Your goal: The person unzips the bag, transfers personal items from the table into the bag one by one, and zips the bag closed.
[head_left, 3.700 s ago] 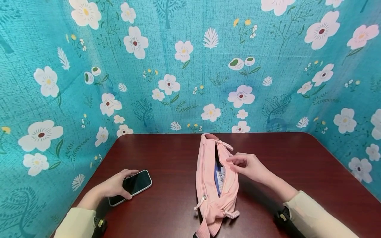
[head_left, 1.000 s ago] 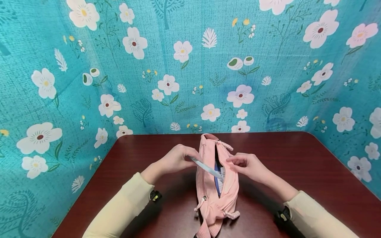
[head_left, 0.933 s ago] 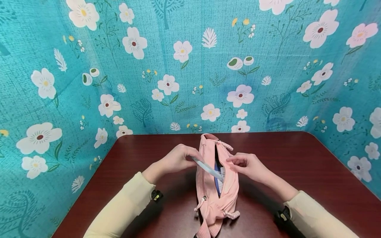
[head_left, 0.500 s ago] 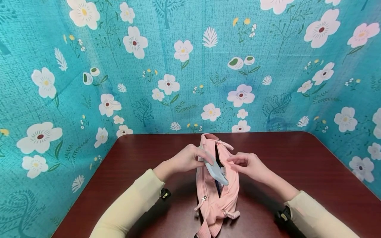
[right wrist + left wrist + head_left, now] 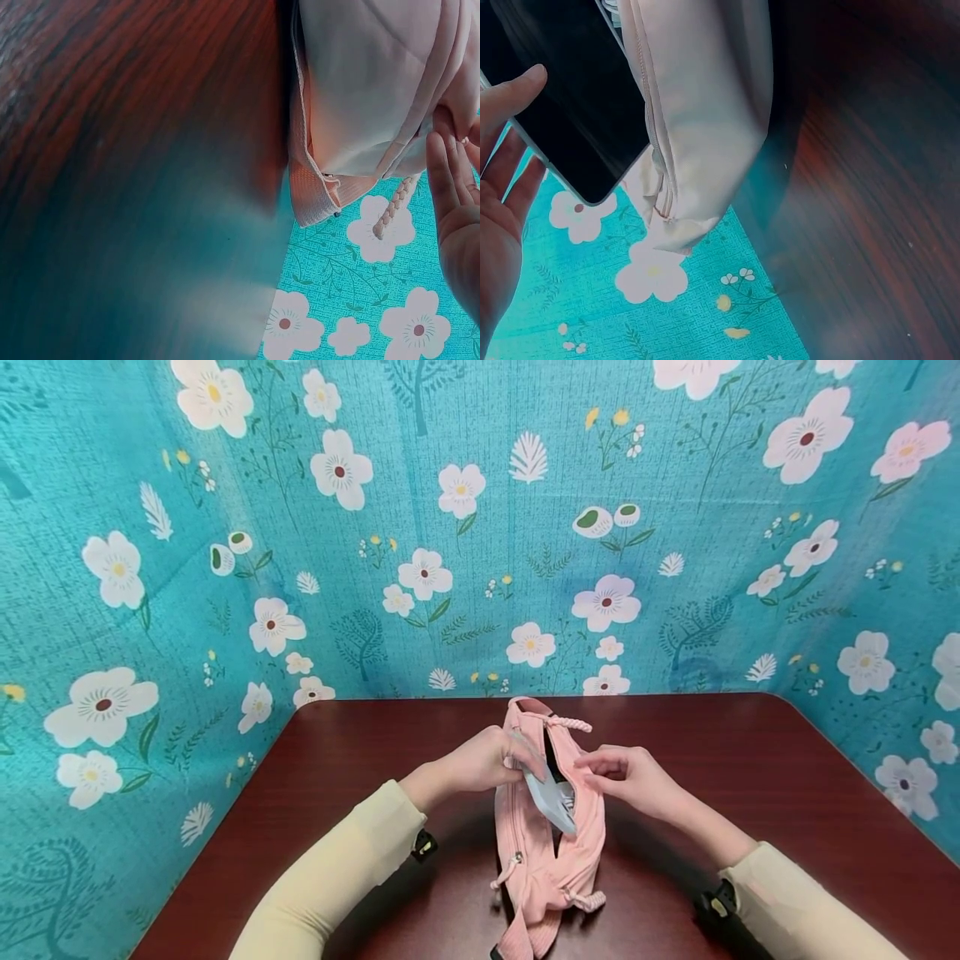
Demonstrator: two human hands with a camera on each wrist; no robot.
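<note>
A pink bag (image 5: 517, 835) with an unzipped top lies lengthwise at the middle of the table. My left hand (image 5: 491, 760) grips a smartphone (image 5: 551, 802) in a pale case, tilted over the bag's opening. In the left wrist view the thumb lies across the dark screen of the phone (image 5: 570, 97), with fingers behind it. My right hand (image 5: 626, 774) pinches the right edge of the opening; in the right wrist view its fingers (image 5: 450, 169) hold the fabric. Something pale shows inside the bag, partly hidden by the phone.
The dark red-brown table (image 5: 360, 843) reaches back to a teal flowered cloth (image 5: 465, 568). Braided zipper pulls (image 5: 570, 723) hang from the bag, and its strap (image 5: 517, 939) trails toward the front.
My left hand picked up the phone from the table's left side and brought it right to the bag. Lately the phone has tilted lower over the opening. The right hand has barely moved.
</note>
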